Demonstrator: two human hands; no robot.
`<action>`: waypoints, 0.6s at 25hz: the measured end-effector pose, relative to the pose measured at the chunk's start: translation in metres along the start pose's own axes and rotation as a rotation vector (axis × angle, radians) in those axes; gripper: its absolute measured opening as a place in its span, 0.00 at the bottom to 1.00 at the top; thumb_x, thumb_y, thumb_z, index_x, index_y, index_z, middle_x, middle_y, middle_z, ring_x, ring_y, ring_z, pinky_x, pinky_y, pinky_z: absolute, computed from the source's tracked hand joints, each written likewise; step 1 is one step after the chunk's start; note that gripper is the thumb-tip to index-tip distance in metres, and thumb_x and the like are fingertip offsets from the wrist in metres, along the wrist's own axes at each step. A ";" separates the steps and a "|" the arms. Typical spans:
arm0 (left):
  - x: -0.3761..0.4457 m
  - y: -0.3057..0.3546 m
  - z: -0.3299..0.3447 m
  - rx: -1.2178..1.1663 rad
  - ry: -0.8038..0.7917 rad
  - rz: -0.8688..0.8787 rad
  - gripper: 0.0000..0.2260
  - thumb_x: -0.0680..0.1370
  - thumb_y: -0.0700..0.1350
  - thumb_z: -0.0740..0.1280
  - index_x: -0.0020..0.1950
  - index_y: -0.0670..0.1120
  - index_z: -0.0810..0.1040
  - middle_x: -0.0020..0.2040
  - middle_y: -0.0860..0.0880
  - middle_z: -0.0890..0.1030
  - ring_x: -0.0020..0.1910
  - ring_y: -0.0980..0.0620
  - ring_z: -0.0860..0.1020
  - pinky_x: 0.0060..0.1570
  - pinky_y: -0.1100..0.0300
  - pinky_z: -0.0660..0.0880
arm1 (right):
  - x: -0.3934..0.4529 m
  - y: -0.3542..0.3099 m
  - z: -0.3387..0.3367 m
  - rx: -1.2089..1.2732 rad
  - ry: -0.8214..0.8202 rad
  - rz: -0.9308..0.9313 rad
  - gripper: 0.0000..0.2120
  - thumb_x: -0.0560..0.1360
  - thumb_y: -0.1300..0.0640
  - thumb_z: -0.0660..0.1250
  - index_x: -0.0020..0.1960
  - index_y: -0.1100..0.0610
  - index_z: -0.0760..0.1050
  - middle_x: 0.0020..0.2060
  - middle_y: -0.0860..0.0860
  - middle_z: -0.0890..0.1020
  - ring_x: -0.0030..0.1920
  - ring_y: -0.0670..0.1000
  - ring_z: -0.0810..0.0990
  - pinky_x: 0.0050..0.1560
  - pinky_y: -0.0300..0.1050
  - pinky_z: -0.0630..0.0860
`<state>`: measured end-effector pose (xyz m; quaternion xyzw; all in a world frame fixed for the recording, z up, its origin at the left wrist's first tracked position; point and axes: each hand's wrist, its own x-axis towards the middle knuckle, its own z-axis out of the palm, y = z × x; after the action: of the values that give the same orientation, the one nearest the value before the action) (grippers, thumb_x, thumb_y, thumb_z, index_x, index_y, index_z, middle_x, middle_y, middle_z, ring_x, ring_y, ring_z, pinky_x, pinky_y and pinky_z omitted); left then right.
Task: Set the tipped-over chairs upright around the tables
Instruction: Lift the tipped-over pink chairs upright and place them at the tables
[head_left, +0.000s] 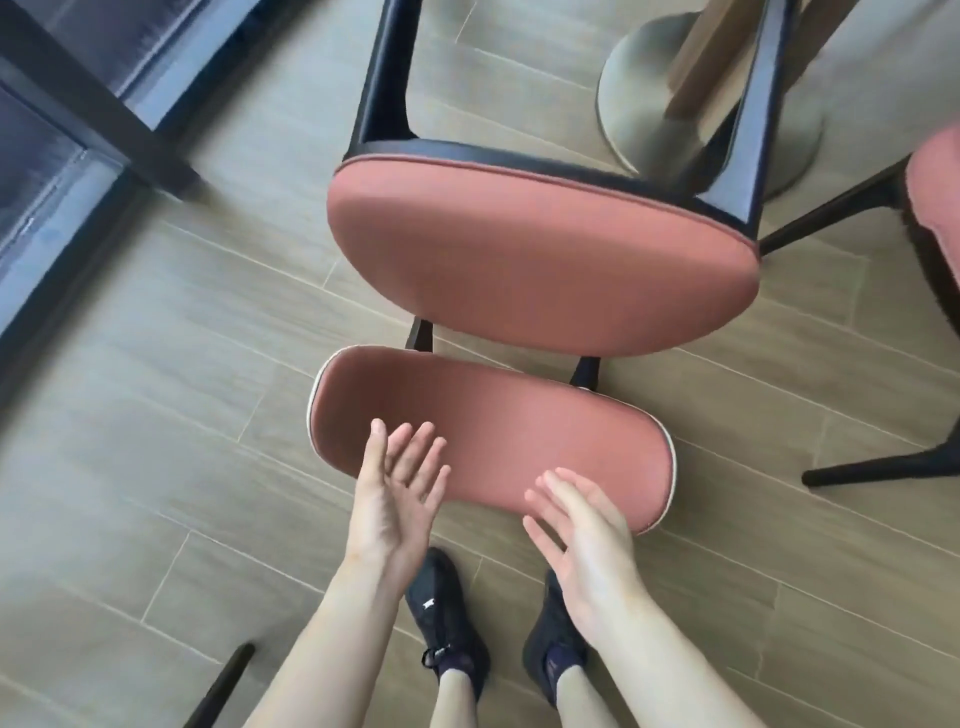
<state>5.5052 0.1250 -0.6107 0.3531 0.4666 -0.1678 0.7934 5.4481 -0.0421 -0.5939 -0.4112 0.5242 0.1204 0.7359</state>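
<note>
The tipped chair (540, 260) lies on the floor (156, 415) just ahead of both hands, its backrest (493, 431) running crosswise under the fingertips. The left hand (395, 493) and right hand (582, 530) are spread wide, holding nothing, about equally near; contact seems absent, though blur obscures it. Two chairs show: this one, and another (935, 208) at the right.

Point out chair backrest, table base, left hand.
chair backrest (498, 431), head view, middle of the pink pad
table base (631, 98), head view, left part of the round metal foot
left hand (395, 493), head view, open palm
</note>
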 end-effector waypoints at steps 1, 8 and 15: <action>0.024 -0.014 -0.014 -0.008 0.022 -0.007 0.25 0.71 0.62 0.68 0.61 0.48 0.77 0.56 0.48 0.86 0.60 0.49 0.82 0.59 0.52 0.76 | 0.025 0.020 -0.003 0.026 0.005 0.038 0.12 0.75 0.58 0.72 0.58 0.57 0.78 0.54 0.53 0.85 0.54 0.50 0.85 0.49 0.46 0.80; 0.162 -0.097 -0.093 -0.069 0.120 -0.055 0.32 0.68 0.64 0.70 0.65 0.47 0.76 0.58 0.48 0.84 0.59 0.50 0.82 0.59 0.52 0.76 | 0.166 0.140 -0.024 0.144 0.108 0.276 0.15 0.72 0.51 0.74 0.57 0.55 0.78 0.57 0.56 0.82 0.56 0.52 0.82 0.51 0.49 0.79; 0.271 -0.163 -0.149 -0.109 0.227 -0.085 0.45 0.65 0.63 0.72 0.76 0.44 0.64 0.65 0.46 0.79 0.65 0.49 0.76 0.62 0.54 0.73 | 0.274 0.222 -0.032 0.334 0.211 0.374 0.40 0.61 0.46 0.78 0.68 0.57 0.69 0.60 0.59 0.78 0.60 0.55 0.80 0.59 0.54 0.78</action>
<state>5.4534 0.1363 -0.9566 0.3062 0.5765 -0.1346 0.7455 5.4071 0.0054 -0.9421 -0.1904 0.6773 0.1226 0.7000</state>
